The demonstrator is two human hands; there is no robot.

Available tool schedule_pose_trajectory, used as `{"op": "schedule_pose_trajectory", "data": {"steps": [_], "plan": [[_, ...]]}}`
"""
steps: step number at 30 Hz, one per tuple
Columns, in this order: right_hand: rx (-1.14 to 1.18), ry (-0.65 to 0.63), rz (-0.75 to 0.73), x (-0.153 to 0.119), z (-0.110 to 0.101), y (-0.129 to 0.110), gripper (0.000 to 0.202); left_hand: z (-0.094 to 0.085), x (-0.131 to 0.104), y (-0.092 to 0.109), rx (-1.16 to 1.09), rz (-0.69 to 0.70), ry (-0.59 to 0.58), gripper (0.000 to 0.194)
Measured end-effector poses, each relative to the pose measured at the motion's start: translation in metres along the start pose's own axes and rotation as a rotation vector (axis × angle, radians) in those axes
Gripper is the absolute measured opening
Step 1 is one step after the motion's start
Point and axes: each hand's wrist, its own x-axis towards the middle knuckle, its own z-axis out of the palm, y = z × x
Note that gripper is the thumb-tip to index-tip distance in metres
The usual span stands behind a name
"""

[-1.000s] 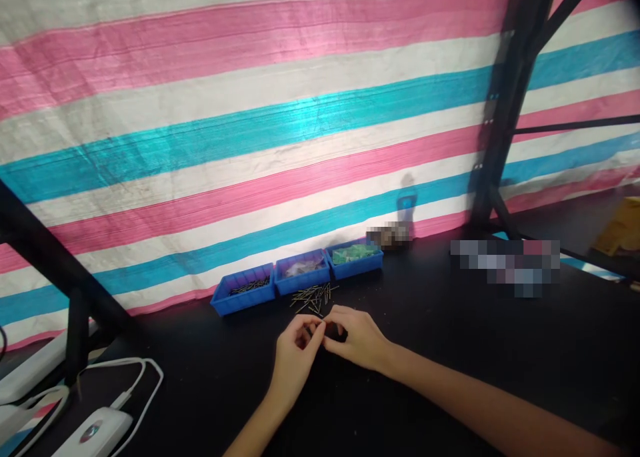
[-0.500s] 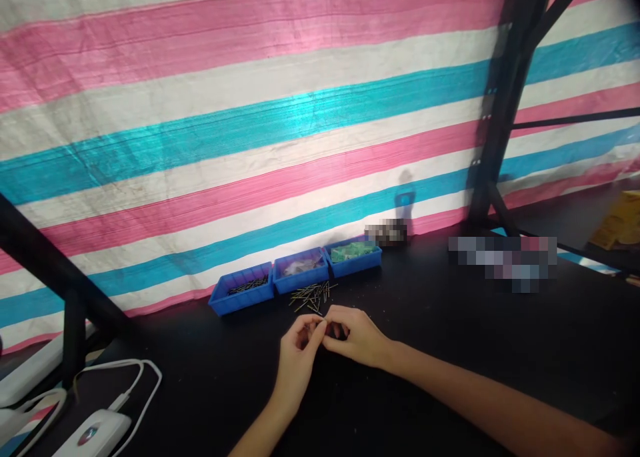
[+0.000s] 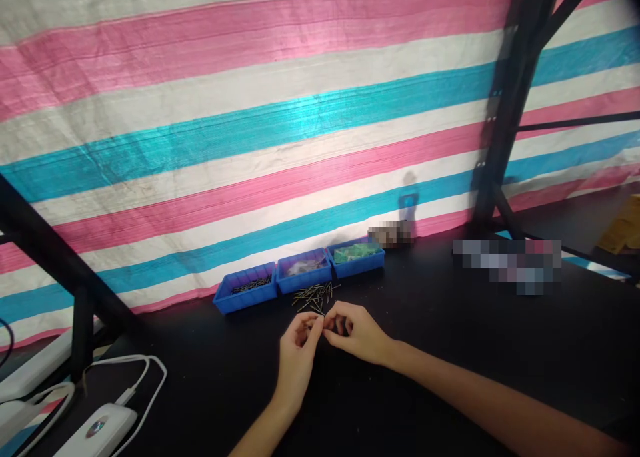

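Blue bins (image 3: 247, 301): dark rods (image 3: 253, 284) | pale items (image 3: 306, 265) | green items (image 3: 357, 251) | hands (image 3: 296, 351) loosely pinched, hold unclear

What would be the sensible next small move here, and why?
Probably hold the left hand steady and bring the right hand gently in to meet its grip: both hands' fingertips nearly meet, just on the near side of the loose thin pieces, though anything held is too small to make out.
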Motion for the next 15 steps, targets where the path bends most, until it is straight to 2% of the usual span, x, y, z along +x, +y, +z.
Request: {"op": "schedule_pose_trajectory", "data": {"steps": [4,9,15], "plan": [[-0.009,0.033,0.012,-0.0007,0.0007,0.0008,0.005,0.0000,0.0011,0.0003,0.019,0.008,0.020,0.030],[-0.058,0.016,-0.012,-0.0021,0.0007,-0.0009,0.005,-0.0022,0.0029,-0.0033,0.059,0.058,-0.029,0.031],[0.041,0.088,-0.002,0.0012,-0.0011,-0.0018,0.010,-0.0059,0.0054,-0.0053,0.094,0.084,-0.003,0.029]]}}
